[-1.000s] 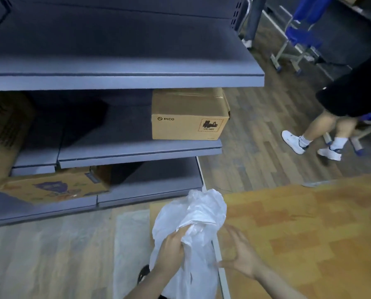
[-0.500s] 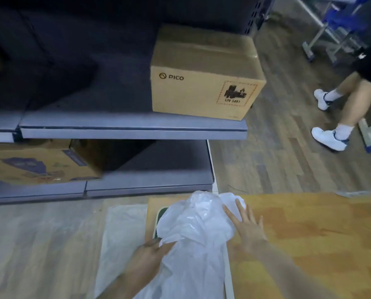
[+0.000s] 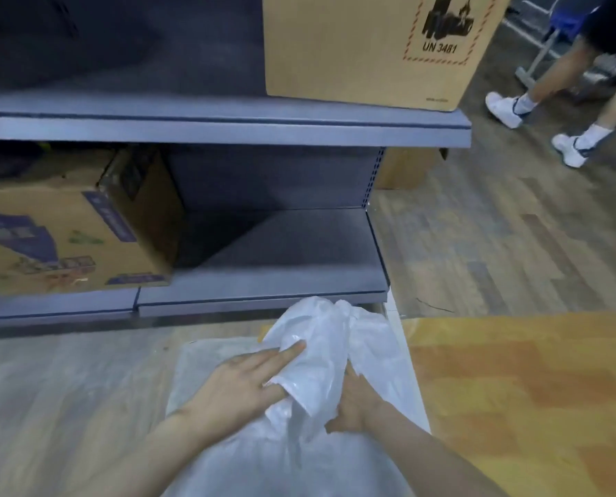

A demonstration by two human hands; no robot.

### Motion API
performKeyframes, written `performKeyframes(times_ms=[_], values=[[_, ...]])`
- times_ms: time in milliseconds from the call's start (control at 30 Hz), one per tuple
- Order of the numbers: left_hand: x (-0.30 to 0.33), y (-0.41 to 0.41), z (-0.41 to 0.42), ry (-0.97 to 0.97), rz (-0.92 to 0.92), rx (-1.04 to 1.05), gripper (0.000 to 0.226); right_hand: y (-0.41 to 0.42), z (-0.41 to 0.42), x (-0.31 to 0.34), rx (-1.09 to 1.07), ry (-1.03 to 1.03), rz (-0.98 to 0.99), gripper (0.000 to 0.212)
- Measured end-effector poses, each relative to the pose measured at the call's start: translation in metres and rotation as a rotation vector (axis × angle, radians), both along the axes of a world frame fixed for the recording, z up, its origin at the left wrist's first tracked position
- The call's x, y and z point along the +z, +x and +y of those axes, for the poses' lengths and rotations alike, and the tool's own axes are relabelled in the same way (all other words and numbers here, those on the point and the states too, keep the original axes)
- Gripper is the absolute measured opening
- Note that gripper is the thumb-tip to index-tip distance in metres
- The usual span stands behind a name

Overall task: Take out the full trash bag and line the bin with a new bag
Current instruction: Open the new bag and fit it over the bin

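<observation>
Hands meet on a white trash bag (image 3: 321, 353) bunched on the floor before the gray shelf (image 3: 263, 299). Left hand (image 3: 242, 385) lies flat, fingers spread, against the bag's left side; right hand (image 3: 353, 407) grips a fold from the right, fingers hidden beneath the plastic.

Grey shelf unit (image 3: 227, 127), labelled cardboard box (image 3: 371, 48) on upper shelf, printed box (image 3: 66, 238) below, white bag (image 3: 321, 353) on floor (image 3: 496, 227)
</observation>
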State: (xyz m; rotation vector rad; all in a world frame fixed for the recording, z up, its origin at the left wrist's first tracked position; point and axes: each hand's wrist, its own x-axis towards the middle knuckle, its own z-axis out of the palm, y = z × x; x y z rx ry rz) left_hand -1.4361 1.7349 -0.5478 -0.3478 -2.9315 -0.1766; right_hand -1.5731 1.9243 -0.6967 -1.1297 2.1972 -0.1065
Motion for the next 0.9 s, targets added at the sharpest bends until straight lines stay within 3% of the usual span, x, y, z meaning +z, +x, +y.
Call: performKeyframes(times_ms=[167, 233, 333, 500, 600, 633, 700, 767, 833, 900], values=[[-0.053, -0.006, 0.001, -0.073, 0.019, -0.171, 0.012, -0.007, -0.001, -0.047, 0.109, -0.038, 0.024, 0.108], [-0.077, -0.008, -0.001, -0.086, 0.009, -0.217, 0.021, -0.012, 0.0, -0.049, 0.118, -0.076, -0.008, 0.106], [-0.095, -0.016, 0.011, -0.044, -0.065, -0.114, 0.026, -0.017, 0.007, -0.038, 0.132, -0.12, 0.002, 0.093], [-0.13, -0.021, 0.015, -0.186, -0.294, -0.273, 0.048, -0.03, 0.031, -0.013, 0.174, -0.179, 0.234, 0.071], [-0.133, -0.027, 0.014, -0.191, -0.39, -0.234, 0.051, -0.031, 0.037, 0.013, 0.102, -0.262, 0.406, 0.051], [-0.136, -0.032, 0.017, -0.193, -0.388, -0.243, 0.046, -0.033, 0.038, 0.019, 0.067, -0.321, 0.523, 0.051], [-0.14, -0.041, 0.027, -0.217, -0.38, -0.256, 0.039, -0.036, 0.044, 0.024, -0.071, -0.345, 0.728, 0.079], [-0.145, -0.05, 0.037, -0.227, -0.411, -0.252, 0.037, -0.041, 0.055, 0.019, -0.29, -0.275, 0.694, 0.095], [-0.148, -0.055, 0.044, -0.261, -0.453, -0.231, 0.041, -0.048, 0.066, 0.01, -0.383, -0.218, 0.463, 0.075], [-0.149, -0.057, 0.046, -0.292, -0.466, -0.233, 0.043, -0.047, 0.069, 0.006, -0.258, -0.287, 0.34, 0.051]])
